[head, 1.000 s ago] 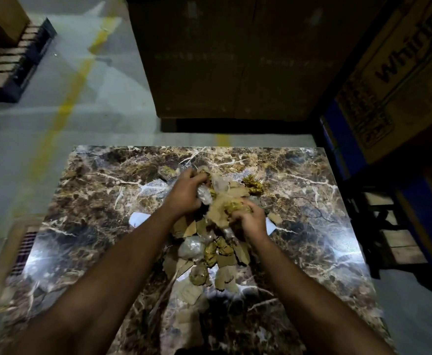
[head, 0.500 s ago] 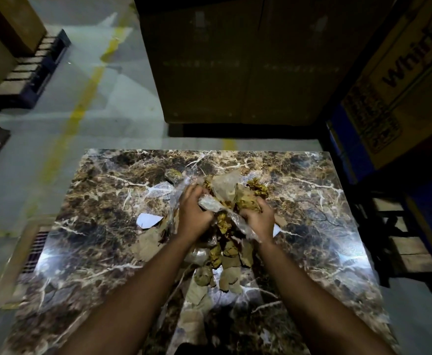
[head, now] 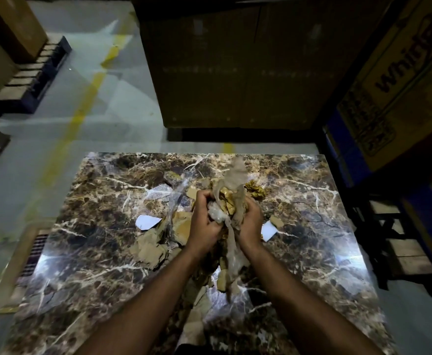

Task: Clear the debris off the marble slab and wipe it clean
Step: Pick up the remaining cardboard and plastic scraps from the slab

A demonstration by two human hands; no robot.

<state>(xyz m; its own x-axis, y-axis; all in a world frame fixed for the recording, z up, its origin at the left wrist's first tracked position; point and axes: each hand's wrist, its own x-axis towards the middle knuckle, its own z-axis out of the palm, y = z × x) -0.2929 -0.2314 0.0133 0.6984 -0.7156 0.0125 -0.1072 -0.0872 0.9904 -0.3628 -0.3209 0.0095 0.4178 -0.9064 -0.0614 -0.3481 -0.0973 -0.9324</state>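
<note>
A brown marble slab [head: 87,252] with white veins fills the lower half of the view. My left hand [head: 203,221] and my right hand [head: 249,222] are pressed together over its middle, gripping a bundle of debris [head: 231,190]: torn cardboard, clear plastic film and yellow crumpled bits. A strip of plastic hangs down from the bundle. Loose cardboard pieces [head: 149,248] lie on the slab left of my hands, and more scraps [head: 224,280] lie below them. A white paper scrap [head: 147,221] sits to the left and another [head: 268,230] to the right.
A large dark box [head: 235,60] stands on the floor beyond the slab. A printed carton [head: 401,80] rises at the right, with wooden pallets [head: 409,249] under it. Grey floor with a yellow line [head: 82,103] lies to the left; a floor grate [head: 33,254] sits by the slab's left edge.
My hands have drawn closer together and lifted, gathering the cardboard and plastic into one tighter bundle. Fewer pieces lie loose under them than before.
</note>
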